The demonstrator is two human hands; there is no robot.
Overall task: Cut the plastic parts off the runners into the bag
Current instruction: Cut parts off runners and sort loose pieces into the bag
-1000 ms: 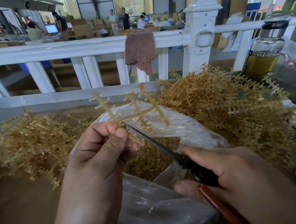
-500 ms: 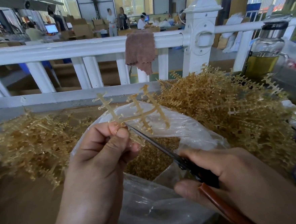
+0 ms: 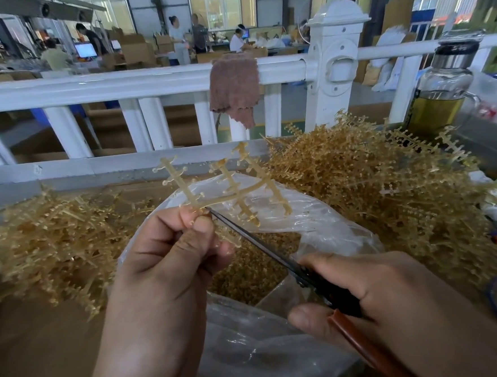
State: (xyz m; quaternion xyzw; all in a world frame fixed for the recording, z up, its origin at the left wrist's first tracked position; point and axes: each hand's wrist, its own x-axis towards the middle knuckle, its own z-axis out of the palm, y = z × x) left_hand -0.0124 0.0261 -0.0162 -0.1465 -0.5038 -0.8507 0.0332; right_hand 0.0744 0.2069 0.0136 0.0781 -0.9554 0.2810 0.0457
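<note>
Left hand [image 3: 164,270] pinches a runner [image 3: 226,190] at frame centre; right hand [image 3: 375,294] grips scissors [image 3: 257,243], blades seemingly closed beside it. Next snip should drop parts into the bag [image 3: 317,227].

Nothing in this workshop scene can be read. The lit computer screen [image 3: 85,50] at the back is too small to make out, and a small mark [image 3: 37,170] on the lower rail of the white fence [image 3: 122,163] is only a blur.
</note>
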